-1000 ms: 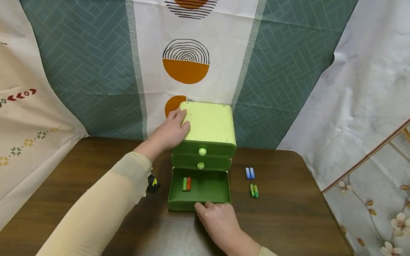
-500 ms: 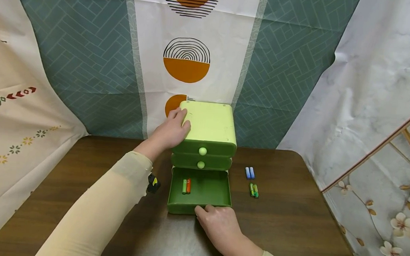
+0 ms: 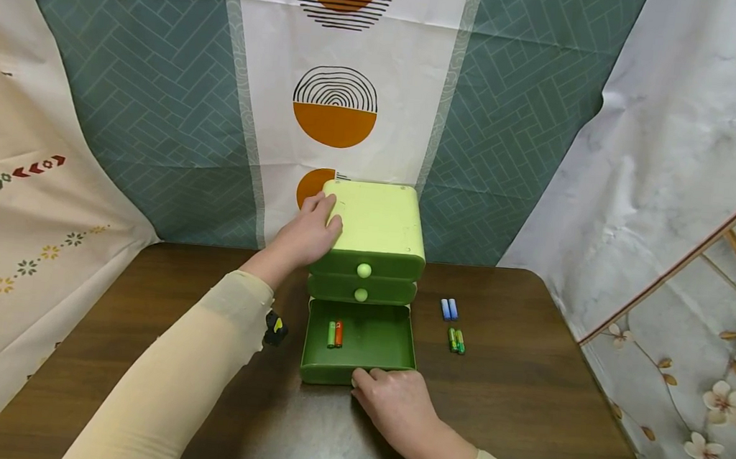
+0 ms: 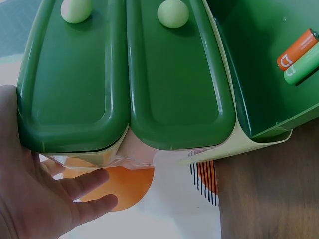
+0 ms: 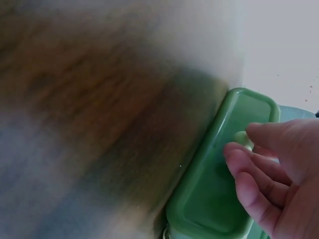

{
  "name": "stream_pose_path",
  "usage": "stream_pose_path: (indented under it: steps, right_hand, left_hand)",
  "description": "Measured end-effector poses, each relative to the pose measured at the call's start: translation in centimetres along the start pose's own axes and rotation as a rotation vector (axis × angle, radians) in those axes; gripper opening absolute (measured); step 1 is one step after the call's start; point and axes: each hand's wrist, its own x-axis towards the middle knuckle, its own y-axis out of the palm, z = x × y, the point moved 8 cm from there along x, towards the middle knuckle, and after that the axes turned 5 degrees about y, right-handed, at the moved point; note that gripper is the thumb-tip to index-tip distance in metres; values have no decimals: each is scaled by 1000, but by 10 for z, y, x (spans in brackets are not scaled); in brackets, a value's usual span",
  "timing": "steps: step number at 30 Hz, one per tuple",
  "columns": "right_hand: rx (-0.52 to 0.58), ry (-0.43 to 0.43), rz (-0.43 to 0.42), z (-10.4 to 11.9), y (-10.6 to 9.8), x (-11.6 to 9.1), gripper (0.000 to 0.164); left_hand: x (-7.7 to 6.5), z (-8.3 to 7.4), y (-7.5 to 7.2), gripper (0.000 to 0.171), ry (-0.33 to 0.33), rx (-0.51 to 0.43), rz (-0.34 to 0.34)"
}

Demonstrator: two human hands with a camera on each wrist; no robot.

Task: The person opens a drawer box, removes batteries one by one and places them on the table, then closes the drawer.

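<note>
A small cabinet with a pale green top (image 3: 378, 216) and dark green drawers stands on the table. Its bottom drawer (image 3: 375, 342) is pulled out; a green battery (image 3: 331, 334) and an orange battery (image 3: 339, 334) lie side by side inside. My left hand (image 3: 305, 235) rests on the cabinet's upper left edge, and the left wrist view shows its fingers (image 4: 87, 186) extended along the side. At the drawer front, my right hand (image 3: 396, 408) has thumb and forefinger around the round, pale knob (image 5: 242, 139), pinching it.
Right of the cabinet lie two blue-and-white batteries (image 3: 449, 309) and, nearer, two green batteries (image 3: 456, 341). The upper drawers, with round knobs (image 3: 363, 271), are closed. Beside my left sleeve is a small black-and-yellow object (image 3: 276, 329). Patterned cloth (image 3: 512, 125) hangs behind the table.
The bottom drawer has come slightly farther out toward me with my right hand at its knob, then stopped. My right hand has since shifted slightly right; the left hand stays put.
</note>
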Motion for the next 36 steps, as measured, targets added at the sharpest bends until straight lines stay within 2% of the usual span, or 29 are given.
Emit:
stream_pose_path:
  steps: [10,22,36]
  right_hand:
    - [26,-27,-82,-4,-13,7,33]
    - [25,6,-126,-18,-23,21,28]
    - [10,63,-70,-33,-21,42,30]
  left_hand:
    - [-1,-1,-1,71,-4,14,11]
    - [-2,0,0,72,-1,0,17]
    - [-5,-2,-1,71,2,-13,14]
